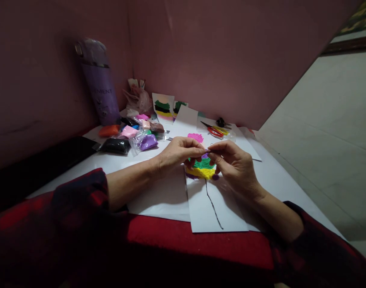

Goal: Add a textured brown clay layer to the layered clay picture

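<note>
My left hand (186,151) and my right hand (232,162) meet fingertip to fingertip above a white sheet (201,216). Pinched between them is a tiny bit of purple clay (207,151), mostly hidden by the fingers. Below, a textured clay picture (202,173) on the sheet has pink, purple, green and yellow bands, with dark purple at its lower edges. A thin black line (212,205) runs down the paper from the yellow band. The fingers partly cover the picture.
Several bagged clay lumps, including a black one (115,146) and a purple one (148,142), lie at left. Behind them stands a purple bottle (100,88). Red-handled scissors (214,131) lie beyond my hands; a small painted card (163,108) leans at the wall.
</note>
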A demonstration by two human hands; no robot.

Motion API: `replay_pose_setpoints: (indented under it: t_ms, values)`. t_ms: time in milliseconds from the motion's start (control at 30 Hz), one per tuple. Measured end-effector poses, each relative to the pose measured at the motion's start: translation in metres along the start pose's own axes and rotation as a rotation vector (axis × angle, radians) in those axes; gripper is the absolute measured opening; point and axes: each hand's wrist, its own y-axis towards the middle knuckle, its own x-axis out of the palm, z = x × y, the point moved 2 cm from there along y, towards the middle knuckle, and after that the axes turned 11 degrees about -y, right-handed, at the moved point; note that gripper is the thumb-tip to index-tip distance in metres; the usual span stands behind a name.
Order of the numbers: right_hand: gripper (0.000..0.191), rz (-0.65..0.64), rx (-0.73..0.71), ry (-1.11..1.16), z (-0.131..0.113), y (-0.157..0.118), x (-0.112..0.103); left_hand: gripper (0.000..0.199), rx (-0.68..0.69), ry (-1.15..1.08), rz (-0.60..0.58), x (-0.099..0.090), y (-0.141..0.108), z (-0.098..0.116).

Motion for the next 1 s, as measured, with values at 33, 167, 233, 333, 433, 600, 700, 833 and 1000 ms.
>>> replay_pose_setpoints:
  t_ms: [33,167,233,333,433,600,700,833,1000]
  values:
    - [0.005,0.006,-0.010,-0.004,-0.0009,0.0001,-0.0003,0.017,-0.001,-0.008,0.000,0.0002,-0.0001,0.0000]
    - [0.004,0.005,-0.054,-0.043,-0.0037,0.0006,-0.0013,0.023,-0.032,-0.024,-0.002,0.0012,-0.0003,0.0002]
    - [0.004,-0.004,-0.066,-0.061,-0.0041,0.0007,-0.0018,0.021,-0.033,-0.019,0.004,0.0015,-0.0005,0.0009]
    - [0.005,-0.014,-0.059,-0.063,-0.0040,0.0002,-0.0024,0.016,-0.033,-0.016,0.013,0.0018,-0.0009,0.0023]
    - [0.008,-0.032,-0.019,-0.073,-0.0042,-0.0004,-0.0026,0.009,-0.029,-0.011,0.028,0.0019,-0.0011,0.0031]
    - [0.017,-0.053,0.031,-0.075,-0.0044,-0.0004,-0.0032,0.008,-0.012,-0.033,0.060,0.0011,0.0001,0.0022]
    - [0.023,-0.062,0.017,-0.060,-0.0028,0.0000,-0.0031,0.012,-0.012,-0.038,0.047,0.0012,0.0005,0.0018]
    - [0.029,-0.074,0.016,-0.054,-0.0007,0.0005,-0.0021,0.011,-0.009,-0.038,0.041,0.0007,0.0005,0.0019]
    - [0.030,-0.076,0.022,-0.075,0.0002,0.0006,-0.0022,0.019,0.008,-0.052,0.008,-0.0009,0.0011,0.0000]
